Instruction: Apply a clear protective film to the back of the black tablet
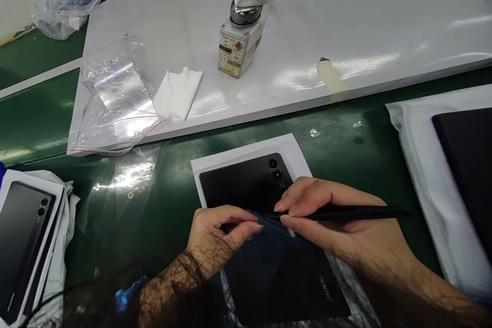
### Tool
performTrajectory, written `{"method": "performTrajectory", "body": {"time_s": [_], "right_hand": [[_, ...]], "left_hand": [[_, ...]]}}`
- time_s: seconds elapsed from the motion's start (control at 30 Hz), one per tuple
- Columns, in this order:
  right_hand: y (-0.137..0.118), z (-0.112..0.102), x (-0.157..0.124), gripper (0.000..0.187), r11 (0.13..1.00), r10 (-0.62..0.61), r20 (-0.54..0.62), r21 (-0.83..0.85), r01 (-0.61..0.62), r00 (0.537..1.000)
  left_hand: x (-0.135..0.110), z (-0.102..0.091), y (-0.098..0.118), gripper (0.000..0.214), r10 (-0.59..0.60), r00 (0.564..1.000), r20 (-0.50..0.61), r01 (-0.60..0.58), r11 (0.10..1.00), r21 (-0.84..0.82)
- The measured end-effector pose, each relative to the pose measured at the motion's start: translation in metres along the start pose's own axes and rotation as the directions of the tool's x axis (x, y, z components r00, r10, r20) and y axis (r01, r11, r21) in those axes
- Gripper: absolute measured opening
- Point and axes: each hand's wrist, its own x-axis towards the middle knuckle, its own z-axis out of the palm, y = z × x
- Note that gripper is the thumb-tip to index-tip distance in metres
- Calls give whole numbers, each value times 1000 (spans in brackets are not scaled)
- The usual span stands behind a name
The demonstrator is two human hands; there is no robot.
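A black tablet (246, 184) lies back side up on a white sheet (246, 152) on the green table, its camera lenses toward the far end. My left hand (219, 238) rests on the tablet's left part, fingers curled and pinching the edge of a thin clear film (269, 223). My right hand (330, 223) is closed around a slim black tool (361, 212) that lies across its fingers, tip pointing left at the film, where both hands meet.
A white board (307, 36) at the back carries a solvent dispenser bottle (238, 41) with a tissue on top, a folded white cloth (177, 93) and clear plastic bags (115, 97). Another tablet (23, 241) lies at the left, a dark one on white wrap (465, 164) at the right.
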Motion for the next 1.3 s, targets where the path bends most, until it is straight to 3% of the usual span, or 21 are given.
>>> {"method": "performTrajectory", "body": {"time_s": [0.17,0.33,0.43,0.53,0.67,0.97,1.3], "right_hand": [[5,1,-4,17,988,-152,32,3,152,988],[4,5,-10,24,982,-187,47,6,187,981],[10,2,-5,21,988,-116,-158,79,130,981],[21,-6,12,28,974,71,-356,227,12,932],[36,-17,32,40,963,174,-448,265,-56,877],[45,-13,29,47,978,155,-457,197,-71,876],[43,-13,29,39,988,117,-432,142,-61,894]], "left_hand": [[0,0,-1,5,-27,1000,-8,27,1000,-8],[0,0,-1,4,-50,999,-15,49,998,-26],[-1,0,-1,3,-48,999,-16,47,999,-17],[-2,0,-5,3,-42,999,-5,42,999,8],[-4,2,-14,3,-38,999,-20,38,999,39],[-4,4,-12,3,-11,997,-83,16,999,52],[-4,5,-12,2,-30,995,-91,30,1000,0]]}}
